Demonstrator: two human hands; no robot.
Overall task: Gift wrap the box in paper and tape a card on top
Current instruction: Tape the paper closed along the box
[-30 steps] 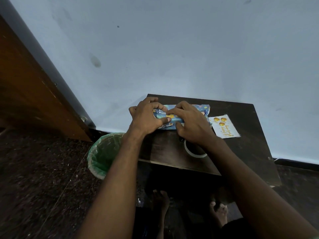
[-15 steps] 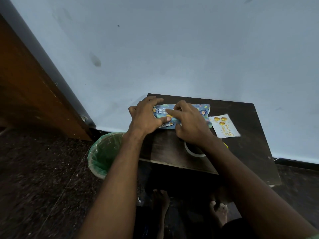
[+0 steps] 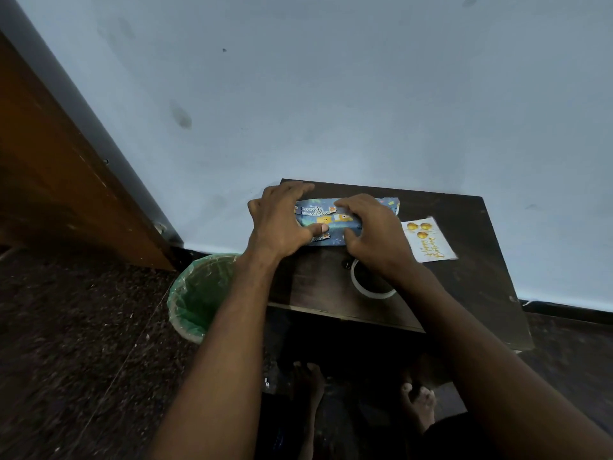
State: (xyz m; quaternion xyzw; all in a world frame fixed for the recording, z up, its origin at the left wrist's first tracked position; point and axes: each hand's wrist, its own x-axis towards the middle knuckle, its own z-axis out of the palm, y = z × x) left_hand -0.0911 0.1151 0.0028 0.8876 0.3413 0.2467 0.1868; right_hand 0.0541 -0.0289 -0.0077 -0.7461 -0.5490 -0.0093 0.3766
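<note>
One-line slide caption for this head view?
Both hands, left hand and right hand, hold the blue patterned wrapped box on a dark wooden table, white card with gold balloons beside it.

Dim, cool, even light with no glare. The wall [image 3: 331, 94] in the upper frame is the brightest area; the lower frame under the surface [image 3: 464, 287] sinks into near-black shadow. Wide-angle bending slants the edges, and detail is soft and grainy.

Gold script on the card [image 3: 428, 240], too small to read
</note>
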